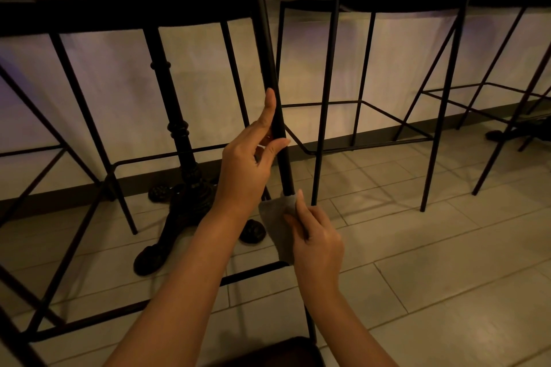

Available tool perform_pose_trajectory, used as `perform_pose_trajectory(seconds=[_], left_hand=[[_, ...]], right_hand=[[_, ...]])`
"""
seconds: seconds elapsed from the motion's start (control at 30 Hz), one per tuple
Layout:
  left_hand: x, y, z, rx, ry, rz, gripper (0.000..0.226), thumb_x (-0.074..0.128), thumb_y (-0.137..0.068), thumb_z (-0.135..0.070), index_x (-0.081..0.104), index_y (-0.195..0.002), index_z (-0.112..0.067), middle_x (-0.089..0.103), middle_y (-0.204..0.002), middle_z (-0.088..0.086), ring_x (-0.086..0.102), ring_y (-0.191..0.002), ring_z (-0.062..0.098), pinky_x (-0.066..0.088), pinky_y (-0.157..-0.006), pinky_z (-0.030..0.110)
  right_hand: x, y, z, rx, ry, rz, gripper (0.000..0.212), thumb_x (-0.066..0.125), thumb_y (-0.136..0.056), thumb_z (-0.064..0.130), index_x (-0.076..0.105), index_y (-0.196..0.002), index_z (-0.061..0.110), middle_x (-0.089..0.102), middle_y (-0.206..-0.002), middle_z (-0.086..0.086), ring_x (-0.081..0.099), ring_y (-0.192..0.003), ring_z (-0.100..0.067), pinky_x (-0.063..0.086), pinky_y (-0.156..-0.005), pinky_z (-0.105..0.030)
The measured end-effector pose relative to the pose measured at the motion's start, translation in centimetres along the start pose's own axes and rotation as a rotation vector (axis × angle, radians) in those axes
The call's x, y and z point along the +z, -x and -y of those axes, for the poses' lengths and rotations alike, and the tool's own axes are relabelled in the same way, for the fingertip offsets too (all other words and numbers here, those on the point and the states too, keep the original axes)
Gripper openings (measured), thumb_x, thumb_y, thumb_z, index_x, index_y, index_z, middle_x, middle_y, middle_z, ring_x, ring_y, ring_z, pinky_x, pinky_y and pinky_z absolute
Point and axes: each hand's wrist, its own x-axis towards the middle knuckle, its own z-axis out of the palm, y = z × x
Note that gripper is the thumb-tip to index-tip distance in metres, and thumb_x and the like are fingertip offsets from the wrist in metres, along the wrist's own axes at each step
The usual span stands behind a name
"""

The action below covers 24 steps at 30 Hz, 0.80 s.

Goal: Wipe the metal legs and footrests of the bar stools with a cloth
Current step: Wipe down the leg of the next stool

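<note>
steadying the stool leg with loosely curled left hand fingers, pinching the grey cloth round it with the right hand.

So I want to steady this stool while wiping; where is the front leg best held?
Grip the front leg mid-shaft, above the cloth, coming from the left as the left hand does. It is a thin, bare, near-upright rod there, so fingers wrap it easily.

The stool leg looks like smooth, matt black metal. My cloth is soft grey fabric. The floor tiles look matt.
</note>
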Motion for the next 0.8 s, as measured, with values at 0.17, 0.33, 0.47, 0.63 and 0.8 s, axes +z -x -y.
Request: perform_pose_trajectory(seconds=[0.17,0.33,0.47,0.63,0.8], left_hand=[[0.0,0.0,0.0,-0.03,-0.014,0.017,0.069,0.06,-0.086,-0.009,0.016,-0.138,-0.019,0.047,-0.084,-0.024,0.051,-0.08,-0.014,0.04,-0.084,0.003],[0.2,0.1,0.0,-0.034,-0.006,0.011,0.068,0.059,-0.086,-0.009,0.016,-0.137,-0.017,0.046,-0.083,-0.025,0.05,-0.081,-0.016,0.039,-0.084,0.001],[0.4,0.2,0.0,-0.042,-0.005,-0.005,0.069,0.059,-0.086,-0.006,0.014,-0.137,-0.018,0.047,-0.082,-0.023,0.051,-0.079,-0.015,0.039,-0.083,0.001],[0.4,0.2,0.0,-0.032,0.0,-0.02,0.068,0.06,-0.086,-0.006,0.016,-0.137,-0.019,0.047,-0.082,-0.023,0.051,-0.077,-0.013,0.04,-0.083,0.002],[0.5,0.2,0.0,-0.024,-0.021,-0.035,0.067,0.059,-0.086,-0.007,0.018,-0.138,-0.019,0.047,-0.079,-0.021,0.05,-0.075,-0.01,0.041,-0.081,0.004]], right_hand=[[-0.1,0.7,-1.0,0.016,-0.004,0.036,0.049,0.07,-0.078,0.007,0.059,-0.124,0.019,0.065,-0.088,0.003,0.056,-0.07,-0.004,0.046,-0.056,-0.013],[-0.3,0.3,-1.4,0.014,-0.019,0.027,0.035,0.07,-0.08,0.009,0.066,-0.113,0.017,0.067,-0.084,0.003,0.059,-0.068,-0.006,0.05,-0.054,-0.018],[-0.4,-0.5,-1.1,-0.025,-0.022,0.017,0.03,0.07,-0.08,0.008,0.068,-0.11,0.015,0.068,-0.082,0.002,0.06,-0.067,-0.006,0.051,-0.055,-0.02],[-0.1,0.8,-1.9,0.018,-0.02,0.023,0.034,0.07,-0.079,0.008,0.067,-0.112,0.017,0.066,-0.083,0.005,0.057,-0.068,-0.004,0.051,-0.055,-0.02],[0.1,2.6,-3.6,0.047,0.002,0.072,0.031,0.072,-0.077,0.006,0.07,-0.106,0.019,0.065,-0.078,0.007,0.054,-0.065,-0.002,0.045,-0.056,-0.013]])
